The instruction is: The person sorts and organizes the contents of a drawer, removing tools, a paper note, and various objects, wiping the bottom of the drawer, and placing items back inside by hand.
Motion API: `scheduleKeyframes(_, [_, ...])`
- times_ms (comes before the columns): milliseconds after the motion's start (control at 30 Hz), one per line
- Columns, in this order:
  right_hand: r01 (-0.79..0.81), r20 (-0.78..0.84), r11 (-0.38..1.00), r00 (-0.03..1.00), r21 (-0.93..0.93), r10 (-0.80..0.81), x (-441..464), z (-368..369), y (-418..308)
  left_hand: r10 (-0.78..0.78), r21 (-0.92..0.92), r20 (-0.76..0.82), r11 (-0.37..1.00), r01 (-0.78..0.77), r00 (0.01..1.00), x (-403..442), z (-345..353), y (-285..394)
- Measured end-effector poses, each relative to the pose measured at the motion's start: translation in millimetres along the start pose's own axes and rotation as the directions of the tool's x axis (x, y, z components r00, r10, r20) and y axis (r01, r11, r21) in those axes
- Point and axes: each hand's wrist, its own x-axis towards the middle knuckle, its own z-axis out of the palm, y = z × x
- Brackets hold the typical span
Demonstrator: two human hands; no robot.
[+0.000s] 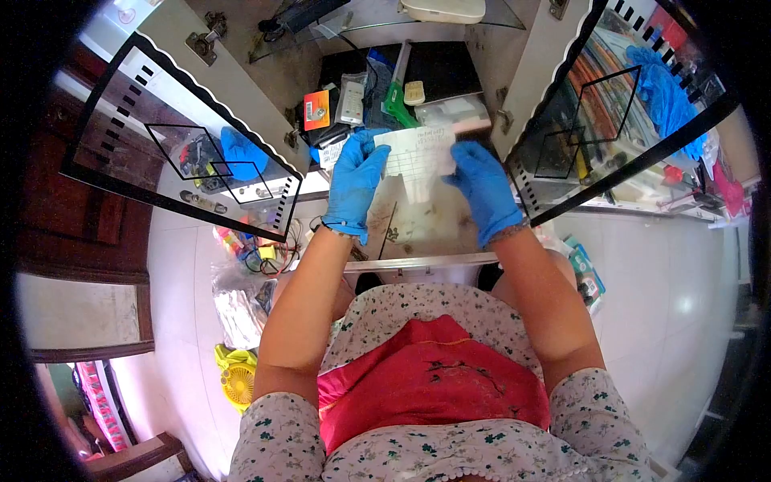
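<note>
In the head view, both hands of the person wore thin blue gloves and were raised before an open cabinet. The left hand (pixel 357 178) had its thumb and fingers closed on the left edge of a white paper form (pixel 411 159), which had ruled lines and handwriting. The right hand (pixel 482 189) was at the right edge of this form with its fingers bent; whether they pinched the paper could not be told, because this side was blurred. The form was between the two hands, above a stained pale board (pixel 446 225).

Behind it, inside the cabinet, there lay an orange-red box (pixel 316 110), a white remote control (pixel 351 100) and a long tool with a green part (pixel 396 103). A glass door (pixel 120 153) stood open on the left, and another glass door (pixel 590 136) on the right. A yellow fan (pixel 238 384) was on the tiled floor (pixel 181 281), and a red cloth (pixel 426 386) covered the person's lap.
</note>
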Motion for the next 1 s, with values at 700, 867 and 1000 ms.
scheduleKeyframes(700, [-0.037, 0.001, 0.997, 0.999, 0.075, 0.037, -1, -1, 0, 0.04, -0.008, -0.019, 0.999, -0.04, 0.999, -5, 3, 11])
scheduleKeyframes(867, [-0.048, 0.002, 0.995, 0.999, 0.085, 0.048, -1, -1, -1, 0.019, 0.01, -0.038, 1.0, -0.018, 0.999, -4, 2, 9])
scheduleKeyframes(1000, [-0.046, -0.004, 0.996, 0.999, 0.075, 0.046, -4, 2, -4, 0.014, 0.036, -0.028, 0.999, -0.013, 1.0, -4, 0, 8])
